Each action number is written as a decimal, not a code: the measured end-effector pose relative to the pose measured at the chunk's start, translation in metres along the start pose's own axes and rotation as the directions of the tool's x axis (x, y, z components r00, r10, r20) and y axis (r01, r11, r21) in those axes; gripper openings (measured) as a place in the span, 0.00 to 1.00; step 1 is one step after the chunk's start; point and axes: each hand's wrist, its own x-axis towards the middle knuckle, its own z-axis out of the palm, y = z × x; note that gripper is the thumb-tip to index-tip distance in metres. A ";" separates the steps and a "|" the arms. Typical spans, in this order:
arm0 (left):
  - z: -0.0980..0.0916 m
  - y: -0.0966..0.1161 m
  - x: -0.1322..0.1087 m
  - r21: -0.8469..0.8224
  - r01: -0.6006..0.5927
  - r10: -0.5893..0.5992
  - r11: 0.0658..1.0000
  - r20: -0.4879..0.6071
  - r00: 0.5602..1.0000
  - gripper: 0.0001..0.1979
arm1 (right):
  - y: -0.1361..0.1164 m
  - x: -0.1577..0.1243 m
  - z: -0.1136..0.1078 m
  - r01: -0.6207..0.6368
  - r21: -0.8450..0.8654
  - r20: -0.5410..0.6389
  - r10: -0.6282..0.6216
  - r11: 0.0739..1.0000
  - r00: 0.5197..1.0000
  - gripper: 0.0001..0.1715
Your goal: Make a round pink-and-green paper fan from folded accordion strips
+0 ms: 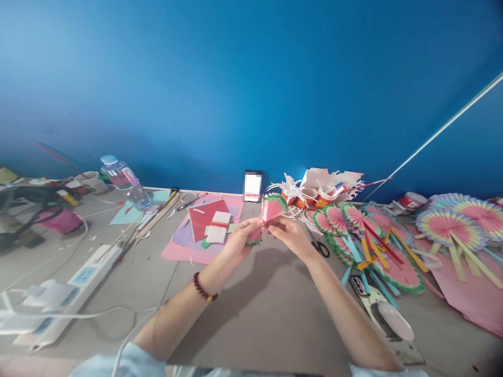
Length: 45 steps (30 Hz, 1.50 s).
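A pleated paper fan (pixel 274 207), pink with a green zigzag edge, is held above the middle of the table. My left hand (pixel 242 236) pinches it near its gathered centre, and part of the fan shows below those fingers. My right hand (pixel 290 234) meets the left at the same spot, its fingertips closed together at the fan's centre. Whatever small piece lies between the right fingertips is too hidden to make out. Black-handled scissors (pixel 321 248) lie just beyond the right wrist.
Finished paper fans (pixel 451 222) crowd the right side, near a phone (pixel 357 285) and a white case (pixel 396 320). Coloured paper sheets (pixel 176 252) lie left of centre. Paper cups (pixel 306 198) stand by the blue wall. A power strip (pixel 84 283), cables and a tilted bottle (pixel 128 183) occupy the left.
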 end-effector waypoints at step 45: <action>-0.056 -0.077 0.009 0.817 -0.322 0.371 0.479 0.145 0.917 0.07 | 0.081 -0.010 0.032 -0.514 0.104 0.013 0.516 0.851 0.856 0.08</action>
